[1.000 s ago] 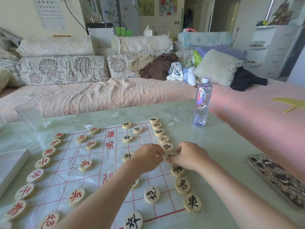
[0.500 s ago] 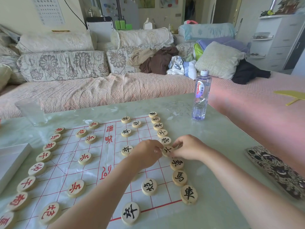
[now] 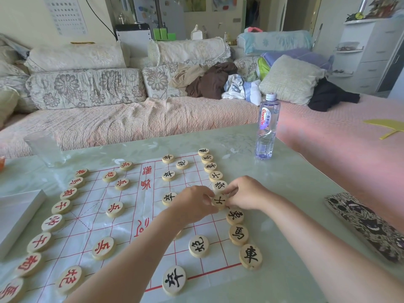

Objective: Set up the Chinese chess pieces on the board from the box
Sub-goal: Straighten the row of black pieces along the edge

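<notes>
Both hands are meeting over the right-hand column of the board, where the black-lettered pieces are running from far to near. The left hand is curling in from the left and the right hand from the right. Their fingertips are pinching one black piece between them by its rim. It is lying flat, lettering up, between the farther neighbour and the nearer neighbour, close to both.

To my eye they are settling this piece onto its crossing in the back row. To do it well, I would be keeping it flat and easing it with small nudges until the grid crossing is sitting under its centre. The fingers should be staying high on the rim, so that they are not bumping either neighbour out of line. The board looks like a thin sheet, so lifting slightly rather than dragging should be saving it from creasing.

The white box is lying at the left edge of the worktop; I cannot see into it.
</notes>
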`<control>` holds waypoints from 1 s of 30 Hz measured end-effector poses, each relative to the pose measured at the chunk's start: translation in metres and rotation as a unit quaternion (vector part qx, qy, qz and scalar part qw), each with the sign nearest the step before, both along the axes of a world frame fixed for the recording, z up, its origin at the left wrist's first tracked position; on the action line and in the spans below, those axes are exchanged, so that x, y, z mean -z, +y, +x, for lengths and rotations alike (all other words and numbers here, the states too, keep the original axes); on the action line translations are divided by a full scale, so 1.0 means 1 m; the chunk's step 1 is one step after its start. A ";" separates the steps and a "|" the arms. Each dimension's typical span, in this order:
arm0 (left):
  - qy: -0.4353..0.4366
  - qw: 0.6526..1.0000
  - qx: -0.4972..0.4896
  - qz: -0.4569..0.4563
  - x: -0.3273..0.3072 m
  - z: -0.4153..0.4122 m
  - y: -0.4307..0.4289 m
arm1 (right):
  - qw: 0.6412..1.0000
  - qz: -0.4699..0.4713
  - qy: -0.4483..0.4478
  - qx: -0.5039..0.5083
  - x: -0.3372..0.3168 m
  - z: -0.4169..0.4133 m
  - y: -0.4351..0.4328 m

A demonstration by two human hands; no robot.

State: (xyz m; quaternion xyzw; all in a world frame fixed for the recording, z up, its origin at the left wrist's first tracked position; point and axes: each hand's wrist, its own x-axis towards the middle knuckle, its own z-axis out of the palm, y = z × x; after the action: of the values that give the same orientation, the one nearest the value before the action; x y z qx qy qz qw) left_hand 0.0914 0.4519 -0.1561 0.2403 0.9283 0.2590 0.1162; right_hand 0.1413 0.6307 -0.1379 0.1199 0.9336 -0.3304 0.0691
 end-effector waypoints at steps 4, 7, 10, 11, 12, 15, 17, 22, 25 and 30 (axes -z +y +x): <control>-0.006 1.000 0.006 0.016 0.001 0.001 0.007 | 1.000 0.010 -0.015 -0.001 -0.001 0.001 0.005; 0.002 1.000 0.006 0.022 0.001 0.001 0.012 | 1.000 0.004 -0.014 0.022 0.001 0.000 0.012; 0.055 0.998 -0.012 0.002 -0.001 0.004 0.014 | 1.000 -0.006 -0.012 0.021 0.003 -0.001 0.014; 0.061 0.998 -0.013 0.003 -0.001 0.005 0.015 | 1.000 -0.008 -0.013 0.020 0.004 -0.001 0.014; 0.058 0.998 -0.013 0.010 0.000 0.005 0.016 | 1.000 -0.008 -0.013 0.018 0.004 -0.001 0.014; 0.042 0.999 -0.006 0.025 0.001 0.005 0.018 | 1.000 -0.007 -0.014 0.014 0.004 -0.001 0.017; 0.040 0.999 -0.006 0.022 0.001 0.003 0.017 | 1.000 -0.006 -0.014 0.022 0.002 0.000 0.021; 0.057 0.998 -0.009 0.011 0.002 0.007 0.015 | 0.997 0.026 -0.075 0.010 -0.005 0.008 0.027; 0.069 0.998 -0.010 0.002 0.002 0.010 0.017 | 0.996 0.025 -0.088 -0.001 0.000 0.011 0.025; 0.061 0.998 -0.015 -0.012 -0.001 0.009 0.023 | 0.997 0.010 -0.079 -0.002 0.004 0.013 0.025</control>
State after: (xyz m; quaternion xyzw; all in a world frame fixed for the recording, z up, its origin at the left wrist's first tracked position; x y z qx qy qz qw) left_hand 0.1003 0.4746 -0.1549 0.2399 0.9402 0.2348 0.0581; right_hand 0.1541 0.6557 -0.1417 0.1445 0.9286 -0.3106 0.1426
